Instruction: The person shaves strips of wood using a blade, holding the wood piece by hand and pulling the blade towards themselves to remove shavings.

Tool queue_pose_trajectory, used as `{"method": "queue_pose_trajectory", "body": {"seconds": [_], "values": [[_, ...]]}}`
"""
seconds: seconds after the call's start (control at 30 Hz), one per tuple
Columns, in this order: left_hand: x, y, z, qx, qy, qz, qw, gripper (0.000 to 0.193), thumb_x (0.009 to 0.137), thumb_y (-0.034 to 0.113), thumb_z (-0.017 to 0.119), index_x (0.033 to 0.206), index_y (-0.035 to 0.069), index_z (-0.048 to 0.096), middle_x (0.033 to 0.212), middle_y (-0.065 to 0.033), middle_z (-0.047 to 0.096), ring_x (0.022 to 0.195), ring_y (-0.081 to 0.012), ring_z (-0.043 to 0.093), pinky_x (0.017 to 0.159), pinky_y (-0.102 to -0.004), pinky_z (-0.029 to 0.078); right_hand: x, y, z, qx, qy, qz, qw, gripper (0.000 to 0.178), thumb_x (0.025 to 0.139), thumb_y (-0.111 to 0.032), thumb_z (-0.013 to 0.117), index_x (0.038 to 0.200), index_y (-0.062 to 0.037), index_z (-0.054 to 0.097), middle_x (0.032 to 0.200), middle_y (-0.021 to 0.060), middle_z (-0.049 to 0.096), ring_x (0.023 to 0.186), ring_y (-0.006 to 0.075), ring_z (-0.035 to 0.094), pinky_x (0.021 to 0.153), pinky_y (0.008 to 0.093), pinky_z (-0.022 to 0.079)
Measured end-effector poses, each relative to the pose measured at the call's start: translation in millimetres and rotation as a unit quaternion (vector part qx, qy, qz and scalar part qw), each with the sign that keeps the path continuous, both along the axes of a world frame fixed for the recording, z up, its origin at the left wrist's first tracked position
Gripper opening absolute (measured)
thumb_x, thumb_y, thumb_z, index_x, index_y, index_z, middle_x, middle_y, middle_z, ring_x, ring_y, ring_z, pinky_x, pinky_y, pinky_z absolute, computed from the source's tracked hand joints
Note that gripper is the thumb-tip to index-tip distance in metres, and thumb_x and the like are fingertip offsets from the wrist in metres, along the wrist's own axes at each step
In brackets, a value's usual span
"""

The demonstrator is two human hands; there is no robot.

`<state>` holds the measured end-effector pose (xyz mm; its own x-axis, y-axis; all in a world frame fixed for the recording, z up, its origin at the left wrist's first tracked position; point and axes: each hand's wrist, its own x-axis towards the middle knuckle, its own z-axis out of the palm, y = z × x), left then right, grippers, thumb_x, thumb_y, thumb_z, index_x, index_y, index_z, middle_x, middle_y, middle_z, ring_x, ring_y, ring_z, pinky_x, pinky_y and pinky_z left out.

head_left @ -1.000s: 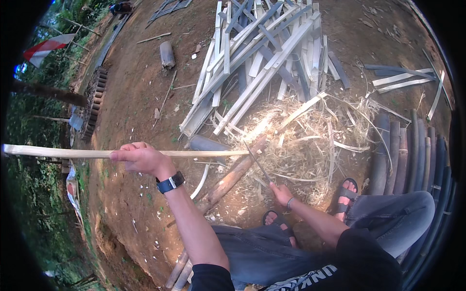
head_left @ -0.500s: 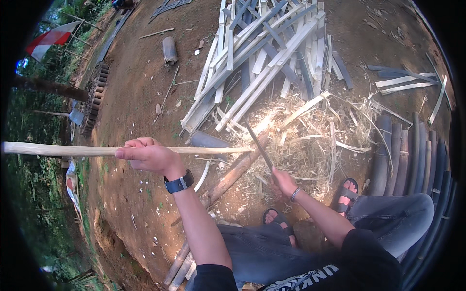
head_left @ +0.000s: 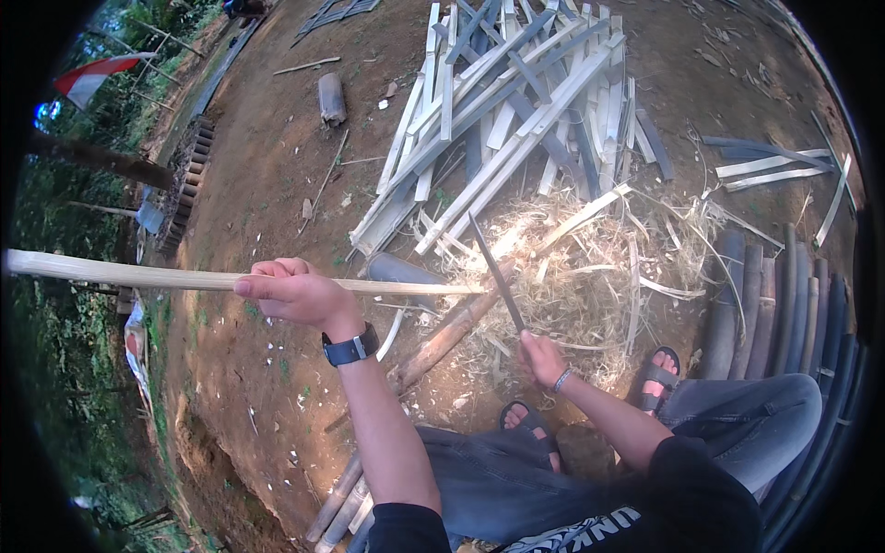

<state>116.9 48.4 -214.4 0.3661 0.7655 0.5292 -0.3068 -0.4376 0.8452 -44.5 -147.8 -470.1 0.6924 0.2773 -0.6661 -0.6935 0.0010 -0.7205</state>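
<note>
My left hand (head_left: 293,293) is closed around a long pale split bamboo strip (head_left: 175,276), held level across the view. Its right end lies at a round bamboo pole (head_left: 442,339) that slants over the ground. In my right hand (head_left: 541,359) is the handle of a long machete (head_left: 496,274), its dark narrow blade pointing up and to the left. The blade passes close by the strip's right end; whether they touch I cannot tell. Curly bamboo shavings (head_left: 590,286) are heaped beyond and to the right of the blade.
A large pile of split bamboo strips (head_left: 525,101) lies ahead. More loose strips (head_left: 770,164) are at the far right. Thick dark bamboo poles (head_left: 761,304) lie side by side near my right leg. A short bamboo section (head_left: 332,100) rests on the dirt at the far left.
My left hand and the bamboo strip have shifted slightly to the right, and the strip's left end is higher. The machete has moved slightly right. Both grips are unchanged.
</note>
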Motion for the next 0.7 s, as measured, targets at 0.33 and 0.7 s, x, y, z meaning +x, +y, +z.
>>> {"method": "queue_pose_trajectory", "body": {"seconds": [0.33, 0.7], "values": [[-3.9, -8.0, 4.0, 0.000, -0.016, -0.031, 0.999, 0.055, 0.096, 0.060, 0.015, 0.063, 0.015, 0.019, 0.050, 0.0040, 0.020, 0.043, -0.0078, 0.019, 0.037, -0.0234, 0.017, 10.4, -6.9, 28.2, 0.093, -0.053, -0.041, 0.993, 0.063, 0.094, -0.058, 0.034, 0.064, -0.0047, 0.046, 0.047, 0.0010, 0.040, 0.037, 0.0124, 0.040, 0.037, 0.0289, 0.034], [-9.5, -5.2, -1.0, -0.003, -0.002, -0.030, 1.000, 0.056, 0.094, 0.063, 0.014, 0.064, 0.016, 0.018, 0.049, 0.0045, 0.019, 0.042, -0.0083, 0.019, 0.037, -0.0237, 0.017, 6.9, -4.0, 27.0, 0.149, -0.061, -0.089, 0.983, 0.060, 0.094, -0.056, 0.036, 0.065, -0.0049, 0.046, 0.047, 0.0015, 0.042, 0.039, 0.0123, 0.042, 0.038, 0.0281, 0.035]]}}
